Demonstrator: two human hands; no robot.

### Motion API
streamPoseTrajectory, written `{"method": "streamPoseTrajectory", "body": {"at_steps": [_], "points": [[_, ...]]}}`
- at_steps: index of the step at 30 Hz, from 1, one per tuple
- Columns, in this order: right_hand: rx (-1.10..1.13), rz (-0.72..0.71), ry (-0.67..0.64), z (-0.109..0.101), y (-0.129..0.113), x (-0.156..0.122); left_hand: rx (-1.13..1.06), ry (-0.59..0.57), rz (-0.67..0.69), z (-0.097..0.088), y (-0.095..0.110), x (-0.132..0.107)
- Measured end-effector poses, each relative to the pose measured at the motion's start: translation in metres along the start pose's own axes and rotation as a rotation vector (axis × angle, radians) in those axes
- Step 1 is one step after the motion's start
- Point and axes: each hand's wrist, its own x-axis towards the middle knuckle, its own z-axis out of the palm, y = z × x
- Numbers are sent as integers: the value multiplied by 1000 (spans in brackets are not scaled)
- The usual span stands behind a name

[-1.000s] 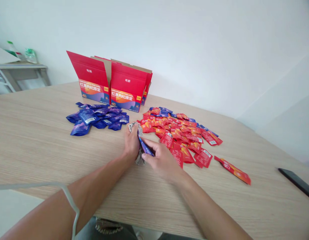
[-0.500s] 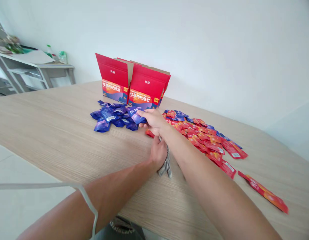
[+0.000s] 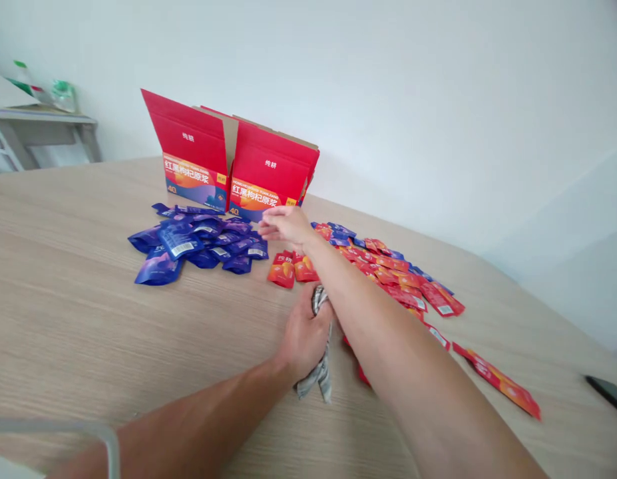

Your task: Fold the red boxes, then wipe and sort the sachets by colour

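Note:
My left hand (image 3: pixel 304 336) is closed round a crumpled grey-and-white cloth (image 3: pixel 315 379), low over the table. Crossing beyond it, my right hand (image 3: pixel 288 226) reaches left with fingers stretched out and nothing in them. Just left of those fingertips lies a heap of blue-purple pouches (image 3: pixel 203 236). Two red-orange pouches (image 3: pixel 282 269) rest on the table below my right hand. A larger spread of red pouches (image 3: pixel 405 279), with some blue ones among them, lies to the right, partly hidden by my right forearm.
Two open red cartons (image 3: pixel 188 143) stand behind the blue heap, flaps raised. One red pouch (image 3: pixel 498 379) lies apart at the right, near a dark flat object (image 3: pixel 608 392). A white wall runs behind the table; a side desk (image 3: pixel 43 116) stands far left.
My right hand has let go of a blue pouch, which now lies with the heap. My left hand still grips the cloth. The view has turned right, uncovering the dark object.

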Motion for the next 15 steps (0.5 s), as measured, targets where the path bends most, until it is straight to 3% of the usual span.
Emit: {"method": "streamPoseTrajectory", "body": {"at_steps": [4, 7, 10, 15], "points": [[-307, -24, 346, -94, 45, 17, 160, -34, -17, 6, 6, -4], [-571, 16, 490, -151, 83, 25, 229, -114, -25, 10, 10, -5], [-778, 27, 436, -179, 111, 35, 281, -196, -22, 12, 17, -5], [-1003, 26, 150, -185, 130, 61, 312, -223, 8, 10, 25, -2]]}}
